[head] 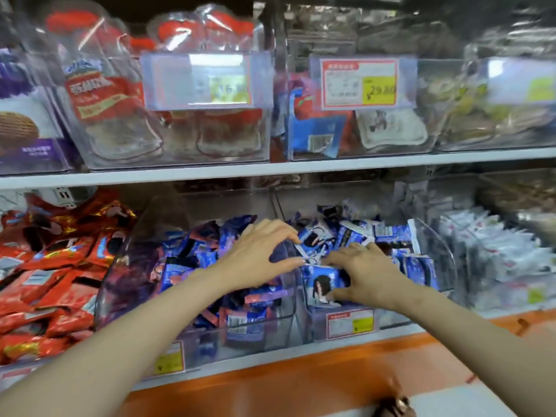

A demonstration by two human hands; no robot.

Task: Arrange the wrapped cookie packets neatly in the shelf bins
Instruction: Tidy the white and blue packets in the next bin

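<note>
Two clear plastic bins on the lower shelf hold blue wrapped cookie packets. The left bin (192, 332) is heaped with blue-and-pink packets (192, 260). The right bin (433, 236) holds blue-and-white packets (355, 233). My left hand (258, 251) hovers over the divider between the bins, thumb and fingers curved, their tips at a packet's edge. My right hand (364, 272) grips a blue-and-white packet (323, 285) at the front of the right bin, thumb under it, fingers over the top.
Red wrapped packets (45, 272) are piled loose at the left. A bin of white packets (505, 254) stands at the right. The upper shelf (270, 168) carries clear bins with price tags (361, 82). An orange ledge (301, 377) runs below the lower shelf.
</note>
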